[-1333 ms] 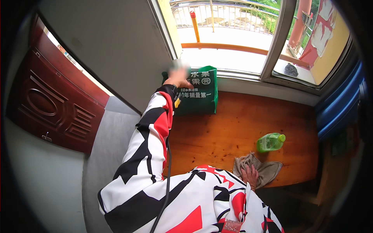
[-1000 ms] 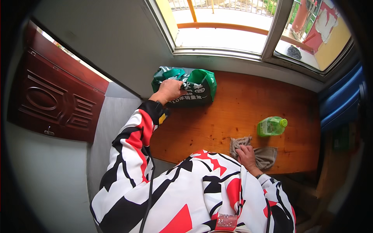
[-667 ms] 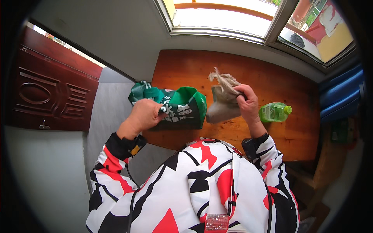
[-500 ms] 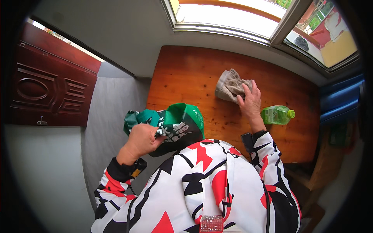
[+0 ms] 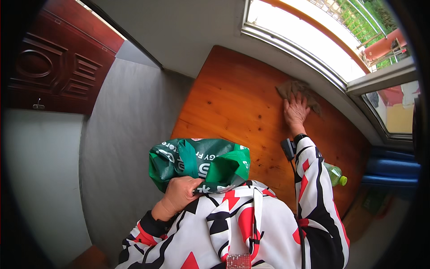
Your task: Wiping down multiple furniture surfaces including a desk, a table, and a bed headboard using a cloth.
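My left hand [image 5: 181, 195] is closed on the rim of a green shopping bag [image 5: 224, 150] with white print. The bag hangs in front of my body at the table's near left, its mouth sagging partly open. Out at the far edge of the table, by the window wall, my right hand [image 5: 296, 112] lies flat with fingers spread on a grey-brown cloth [image 5: 291, 88]. The cloth is spread on the wooden table [image 5: 233, 98]. Beside my right forearm lies a light green plastic bottle [image 5: 333, 174] with a yellow-green cap, partly hidden by the sleeve.
A window [image 5: 309, 40] with a metal frame borders the table's far right side. Grey floor [image 5: 130, 134] runs along the left, up to a dark red panelled door [image 5: 53, 67]. Blue fabric [image 5: 392, 168] hangs at the right.
My right hand has moved farther out with the cloth, which was bunched and is now flatter. The left hand still holds the bag. The view has turned, and my sleeve now covers part of the bottle.
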`<state>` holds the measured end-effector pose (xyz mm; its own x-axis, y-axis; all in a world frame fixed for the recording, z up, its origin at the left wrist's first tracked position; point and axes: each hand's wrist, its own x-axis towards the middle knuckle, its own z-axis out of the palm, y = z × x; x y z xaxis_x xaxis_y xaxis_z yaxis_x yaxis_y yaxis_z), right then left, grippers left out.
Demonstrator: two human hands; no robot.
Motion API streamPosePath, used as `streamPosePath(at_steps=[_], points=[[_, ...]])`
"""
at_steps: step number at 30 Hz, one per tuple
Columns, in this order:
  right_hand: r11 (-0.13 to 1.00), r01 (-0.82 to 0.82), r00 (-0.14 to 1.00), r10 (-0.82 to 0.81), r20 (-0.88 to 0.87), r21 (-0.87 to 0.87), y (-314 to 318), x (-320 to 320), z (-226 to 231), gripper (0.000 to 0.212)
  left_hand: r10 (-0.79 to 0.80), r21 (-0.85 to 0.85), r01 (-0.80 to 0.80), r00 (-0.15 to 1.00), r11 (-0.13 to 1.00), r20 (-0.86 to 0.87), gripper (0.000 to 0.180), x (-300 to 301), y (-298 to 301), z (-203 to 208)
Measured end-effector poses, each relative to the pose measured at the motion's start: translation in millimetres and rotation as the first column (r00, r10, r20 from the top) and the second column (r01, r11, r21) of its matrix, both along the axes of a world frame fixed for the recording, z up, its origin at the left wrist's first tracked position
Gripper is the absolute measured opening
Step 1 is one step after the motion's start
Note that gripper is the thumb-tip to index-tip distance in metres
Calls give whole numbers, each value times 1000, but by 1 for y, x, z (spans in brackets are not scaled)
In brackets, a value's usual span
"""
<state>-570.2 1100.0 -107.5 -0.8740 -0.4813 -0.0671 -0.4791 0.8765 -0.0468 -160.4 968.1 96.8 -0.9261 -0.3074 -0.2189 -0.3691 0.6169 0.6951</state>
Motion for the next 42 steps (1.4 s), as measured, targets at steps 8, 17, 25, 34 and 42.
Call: streamPosePath(at_steps=[8,17,25,34,42], points=[[710,-652,746,663,-61,-266,-223,26,11,41,85,127,-90,995,988,43,25,9,-3,-32],[528,-813,547,837,-10,-245,-169,34,21,36,153,180,-152,988,972,10,29,2,-2,-34],[232,-936,224,973,60,-265,-30,82,41,35,167,143,-169,986,975,27,34,-1,1,-36],[437,-899,437,900,15,-23,-193,90,27,37,186,116,-187,982,976,12,36,7,19,-45],[585,-764,613,790,-24,-270,-82,54,7,39,165,88,-164,986,982,0,29,-5,20,-33]])
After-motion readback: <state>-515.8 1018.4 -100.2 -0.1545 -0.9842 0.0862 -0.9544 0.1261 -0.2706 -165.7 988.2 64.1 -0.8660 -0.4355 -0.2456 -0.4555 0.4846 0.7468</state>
